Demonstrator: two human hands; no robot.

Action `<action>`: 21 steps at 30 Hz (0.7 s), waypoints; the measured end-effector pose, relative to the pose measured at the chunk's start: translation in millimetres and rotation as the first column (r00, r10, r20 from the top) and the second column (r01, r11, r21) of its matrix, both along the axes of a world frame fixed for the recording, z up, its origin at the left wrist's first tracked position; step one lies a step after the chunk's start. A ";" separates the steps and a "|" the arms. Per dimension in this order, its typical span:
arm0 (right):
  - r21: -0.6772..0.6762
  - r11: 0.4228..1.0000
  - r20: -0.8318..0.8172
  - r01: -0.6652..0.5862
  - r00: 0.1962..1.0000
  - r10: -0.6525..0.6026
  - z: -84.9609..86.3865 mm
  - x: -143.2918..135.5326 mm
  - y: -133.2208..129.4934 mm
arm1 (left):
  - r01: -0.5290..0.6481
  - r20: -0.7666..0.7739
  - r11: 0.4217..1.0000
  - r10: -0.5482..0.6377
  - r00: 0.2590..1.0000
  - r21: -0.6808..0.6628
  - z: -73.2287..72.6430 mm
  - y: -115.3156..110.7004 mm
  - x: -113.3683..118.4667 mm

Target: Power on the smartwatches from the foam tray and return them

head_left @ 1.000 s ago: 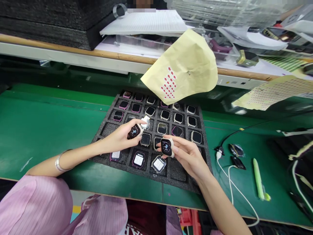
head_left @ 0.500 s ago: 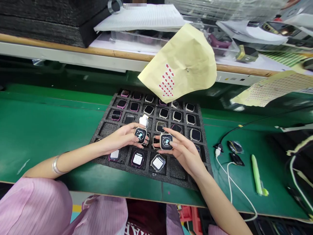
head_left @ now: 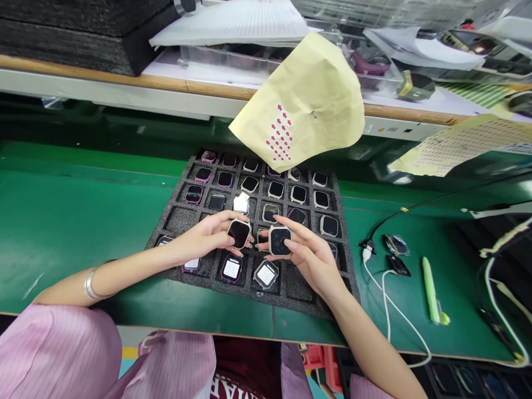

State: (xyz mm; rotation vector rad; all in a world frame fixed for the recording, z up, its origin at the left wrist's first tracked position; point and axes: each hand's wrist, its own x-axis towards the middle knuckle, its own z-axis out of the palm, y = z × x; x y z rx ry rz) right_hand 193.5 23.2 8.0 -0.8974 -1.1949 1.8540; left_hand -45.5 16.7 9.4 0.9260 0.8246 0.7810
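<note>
Between the fingers and thumb of my left hand is a smartwatch with a pale case, its screen dark. My right hand grips a second pale-cased smartwatch, whose screen shows only faint dim shapes. Both thumbs rest at the watch faces. The two watches are side by side above a black foam tray with square compartments. Several strapless watches with purple or pale cases lie in it. Along the near row, a purple watch and a pale watch have lit white screens.
A yellow sheet with red arrow stickers hangs from the shelf edge over the tray's far side. On the green table to the right lie a white cable, a small black item and a light-green pen-like tool. Papers lie on the shelf.
Both held watches showed lit dial faces earlier; now the left screen is black and the right is nearly dark. The hands keep the same grip. The whole view has shifted slightly.
</note>
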 end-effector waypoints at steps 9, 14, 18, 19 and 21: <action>-0.006 1.000 0.008 0.003 1.000 -0.003 -1.4 -0.6 -0.3 | 0.019 -0.048 0.999 -0.018 0.999 0.032 7.8 -0.7 2.9; -0.031 0.999 -0.048 -0.033 0.998 0.031 0.2 1.0 0.3 | -0.109 -0.143 0.962 0.147 0.979 0.249 6.5 12.0 -13.7; -0.027 1.000 -0.023 0.005 1.000 -0.006 0.9 10.2 3.9 | -0.416 -0.158 0.724 0.580 0.800 0.550 -17.9 27.4 -50.0; -0.028 1.000 -0.016 0.014 1.000 -0.014 0.6 13.3 5.3 | -0.467 -0.162 0.665 0.658 0.735 0.583 -25.1 29.6 -60.1; -0.029 0.999 -0.013 0.026 1.000 -0.027 -0.6 19.9 8.0 | -0.538 -0.154 0.567 0.764 0.627 0.623 -37.5 31.6 -78.0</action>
